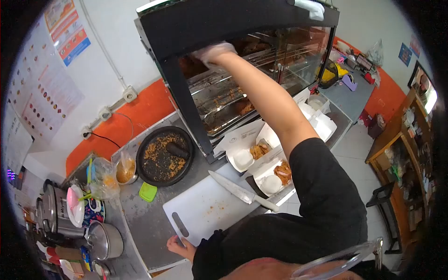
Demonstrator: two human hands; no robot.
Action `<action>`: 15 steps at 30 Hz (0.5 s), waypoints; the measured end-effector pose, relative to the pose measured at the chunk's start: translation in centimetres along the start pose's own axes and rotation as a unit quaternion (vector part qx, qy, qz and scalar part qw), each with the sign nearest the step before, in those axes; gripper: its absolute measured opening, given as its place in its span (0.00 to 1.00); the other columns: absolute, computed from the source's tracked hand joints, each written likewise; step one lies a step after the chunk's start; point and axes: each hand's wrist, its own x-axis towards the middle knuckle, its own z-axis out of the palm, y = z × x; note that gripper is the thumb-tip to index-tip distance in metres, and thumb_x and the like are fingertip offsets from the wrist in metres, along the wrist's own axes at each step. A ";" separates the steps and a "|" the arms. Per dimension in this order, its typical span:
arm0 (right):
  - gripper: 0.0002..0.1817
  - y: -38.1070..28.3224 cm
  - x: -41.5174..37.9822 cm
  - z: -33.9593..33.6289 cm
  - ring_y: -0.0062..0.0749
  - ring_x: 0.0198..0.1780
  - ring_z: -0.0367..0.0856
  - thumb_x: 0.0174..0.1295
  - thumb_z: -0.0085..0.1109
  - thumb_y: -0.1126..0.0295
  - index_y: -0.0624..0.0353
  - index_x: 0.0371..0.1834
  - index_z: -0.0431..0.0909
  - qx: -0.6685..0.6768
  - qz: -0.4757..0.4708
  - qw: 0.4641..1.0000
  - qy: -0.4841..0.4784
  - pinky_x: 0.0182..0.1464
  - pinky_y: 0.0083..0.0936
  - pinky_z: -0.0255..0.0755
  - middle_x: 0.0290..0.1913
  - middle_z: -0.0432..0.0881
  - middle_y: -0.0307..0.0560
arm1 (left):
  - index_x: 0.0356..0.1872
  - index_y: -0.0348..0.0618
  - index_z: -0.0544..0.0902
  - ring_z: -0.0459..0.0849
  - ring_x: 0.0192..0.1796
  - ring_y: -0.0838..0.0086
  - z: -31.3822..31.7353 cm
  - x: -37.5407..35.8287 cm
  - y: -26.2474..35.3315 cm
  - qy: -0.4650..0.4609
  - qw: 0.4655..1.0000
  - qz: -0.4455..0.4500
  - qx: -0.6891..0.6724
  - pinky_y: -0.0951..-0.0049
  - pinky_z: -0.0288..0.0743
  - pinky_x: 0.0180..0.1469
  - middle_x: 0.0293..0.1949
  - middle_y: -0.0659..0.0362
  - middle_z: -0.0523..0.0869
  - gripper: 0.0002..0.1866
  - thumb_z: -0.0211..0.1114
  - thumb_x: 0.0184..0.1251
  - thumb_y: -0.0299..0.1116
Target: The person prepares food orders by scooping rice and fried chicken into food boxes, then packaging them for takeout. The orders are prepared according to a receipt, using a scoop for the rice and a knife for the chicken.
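My right hand (pixel 214 52), in a clear plastic glove, reaches into the upper part of a black glass-fronted display cabinet (pixel 205 28). Its fingers are blurred and partly lost in the dark interior, so what they touch cannot be made out. Browned food pieces (pixel 254 46) lie on the upper rack. My bare left hand (pixel 183 248) rests by the counter's front edge, next to a white cutting board (pixel 200 205), fingers apart and holding nothing. On the board lies a large knife (pixel 233 187). Open boxes (pixel 275 186) beside it contain white rice mounds (pixel 269 185) and browned food.
A black stone mortar (pixel 151 175) with orange-brown paste and a pestle (pixel 177 150) stands left of the board. Nearby are a small green dish (pixel 148 192), a bowl of sauce (pixel 125 171), a plastic bag (pixel 103 175) and metal pots (pixel 105 240). Wooden shelving (pixel 401 140) stands at right.
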 end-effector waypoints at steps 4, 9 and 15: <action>0.19 2.0 -3.7 2.0 0.44 0.51 0.76 0.61 0.44 0.58 0.58 0.47 0.76 0.124 -0.055 0.977 0.163 0.52 0.38 0.68 0.49 0.78 0.52 | 0.35 0.36 0.73 0.68 0.46 0.58 -0.5 0.1 -1.1 0.000 1.000 0.007 -0.011 0.61 0.58 0.50 0.38 0.50 0.72 0.09 0.56 0.51 0.25; 0.14 2.0 -11.2 4.9 0.43 0.43 0.79 0.57 0.54 0.73 0.59 0.48 0.73 0.269 -0.297 0.834 0.379 0.46 0.34 0.73 0.42 0.79 0.51 | 0.36 0.34 0.74 0.71 0.45 0.56 0.6 2.7 -1.8 0.049 0.981 0.187 -0.023 0.60 0.62 0.50 0.39 0.48 0.74 0.09 0.56 0.54 0.26; 0.11 -2.8 -27.0 17.4 0.41 0.39 0.75 0.59 0.50 0.75 0.60 0.45 0.72 0.275 -0.063 0.886 0.368 0.41 0.33 0.69 0.38 0.76 0.50 | 0.36 0.33 0.75 0.72 0.43 0.56 2.3 5.5 2.0 0.051 0.969 0.226 -0.083 0.60 0.64 0.50 0.38 0.48 0.75 0.09 0.57 0.55 0.28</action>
